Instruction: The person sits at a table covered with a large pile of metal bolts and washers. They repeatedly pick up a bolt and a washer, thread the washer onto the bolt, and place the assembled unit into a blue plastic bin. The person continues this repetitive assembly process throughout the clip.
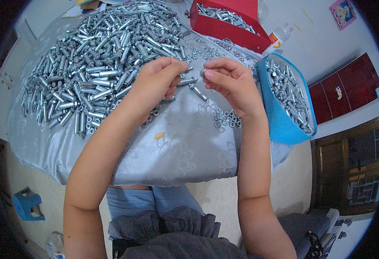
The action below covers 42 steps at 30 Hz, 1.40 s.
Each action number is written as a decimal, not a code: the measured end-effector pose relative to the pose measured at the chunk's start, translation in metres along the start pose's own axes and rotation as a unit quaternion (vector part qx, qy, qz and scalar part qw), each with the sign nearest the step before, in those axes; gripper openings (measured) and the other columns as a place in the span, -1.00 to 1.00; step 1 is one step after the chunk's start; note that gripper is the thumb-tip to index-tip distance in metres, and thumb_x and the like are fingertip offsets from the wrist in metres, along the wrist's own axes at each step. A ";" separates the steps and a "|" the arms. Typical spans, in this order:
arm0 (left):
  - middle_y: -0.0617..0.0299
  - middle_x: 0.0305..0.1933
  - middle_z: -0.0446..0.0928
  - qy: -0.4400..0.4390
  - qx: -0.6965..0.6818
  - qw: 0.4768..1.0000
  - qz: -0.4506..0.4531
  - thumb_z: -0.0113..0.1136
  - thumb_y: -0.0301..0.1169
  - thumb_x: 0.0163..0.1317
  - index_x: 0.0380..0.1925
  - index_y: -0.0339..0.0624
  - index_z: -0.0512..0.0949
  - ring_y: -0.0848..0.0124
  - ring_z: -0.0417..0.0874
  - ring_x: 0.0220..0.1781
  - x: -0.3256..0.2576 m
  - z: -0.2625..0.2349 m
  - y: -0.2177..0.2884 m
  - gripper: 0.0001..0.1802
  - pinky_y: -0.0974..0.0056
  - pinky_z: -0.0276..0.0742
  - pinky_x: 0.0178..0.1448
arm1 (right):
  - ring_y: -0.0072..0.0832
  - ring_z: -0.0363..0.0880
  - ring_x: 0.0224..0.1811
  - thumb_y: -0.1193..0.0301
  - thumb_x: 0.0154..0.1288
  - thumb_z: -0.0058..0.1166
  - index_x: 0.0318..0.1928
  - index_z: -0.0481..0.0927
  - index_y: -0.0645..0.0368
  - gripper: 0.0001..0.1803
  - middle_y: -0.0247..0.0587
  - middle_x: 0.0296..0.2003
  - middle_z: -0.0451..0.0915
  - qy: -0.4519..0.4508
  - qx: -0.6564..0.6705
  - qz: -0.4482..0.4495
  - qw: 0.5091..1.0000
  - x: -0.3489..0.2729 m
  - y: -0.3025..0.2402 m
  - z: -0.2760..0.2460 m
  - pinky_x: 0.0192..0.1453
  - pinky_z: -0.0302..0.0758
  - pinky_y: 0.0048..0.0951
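My left hand (160,78) is closed, thumb and forefinger pinched together, beside the big heap of silver sleeve anchor bolts (107,80). A small metal end shows by its fingertips; I cannot tell whether it is gripped or lies behind them. A short gap to the right, my right hand (233,82) pinches a small round metal nut (203,73) between thumb and fingers. Below the hands, a single anchor bolt (199,92) lies on the shiny grey tablecloth (176,146). Several loose nuts (227,118) are grouped under my right wrist.
A red box (228,26) of metal parts stands at the back, with a plastic bottle (280,36) beside it. At the right edge is a blue fabric bin (284,136) full of bolts. Small nuts or washers (202,49) are scattered beyond my hands. A blue stool (27,205) is on the floor at left.
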<state>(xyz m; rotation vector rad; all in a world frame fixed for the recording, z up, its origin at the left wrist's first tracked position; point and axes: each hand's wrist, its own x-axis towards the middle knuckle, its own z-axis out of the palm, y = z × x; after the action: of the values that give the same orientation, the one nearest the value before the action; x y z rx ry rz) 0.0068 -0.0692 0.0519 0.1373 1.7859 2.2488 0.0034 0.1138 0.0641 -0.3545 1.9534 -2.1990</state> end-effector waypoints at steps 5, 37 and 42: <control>0.46 -0.67 0.24 -0.025 -0.014 1.000 0.005 0.02 -0.28 0.12 -0.46 -0.15 0.44 0.65 0.18 -0.68 0.000 0.001 -0.002 -0.82 0.51 0.08 -0.59 | -0.57 0.52 -0.38 0.51 0.03 0.13 -0.23 0.51 0.28 -0.76 -0.25 -0.39 0.56 -0.005 0.043 0.026 0.999 0.001 0.005 0.003 -0.27 0.49 -0.60; 0.46 -0.69 0.24 -0.044 -0.011 0.999 -0.003 0.03 -0.33 0.10 -0.51 -0.15 0.44 0.67 0.17 -0.69 -0.001 0.004 -0.006 -0.86 0.53 0.04 -0.62 | -0.59 0.50 -0.31 0.61 -0.03 0.13 -0.15 0.44 0.31 -0.66 -0.27 -0.35 0.51 -0.033 0.075 0.009 0.997 0.001 0.007 0.006 -0.23 0.45 -0.65; 0.46 -0.72 0.22 -0.064 -0.028 0.998 0.001 0.02 -0.35 0.09 -0.55 -0.14 0.43 0.67 0.15 -0.70 -0.001 0.002 -0.005 -0.86 0.53 0.02 -0.62 | -0.59 0.50 -0.30 0.60 -0.03 0.14 -0.16 0.44 0.28 -0.66 -0.28 -0.32 0.51 -0.052 0.105 0.029 0.993 0.001 0.008 0.006 -0.23 0.46 -0.65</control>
<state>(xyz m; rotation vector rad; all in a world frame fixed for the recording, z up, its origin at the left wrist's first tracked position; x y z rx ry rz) 0.0091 -0.0664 0.0474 0.2672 1.6556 2.2359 0.0044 0.1072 0.0568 -0.3673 1.6408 -2.2726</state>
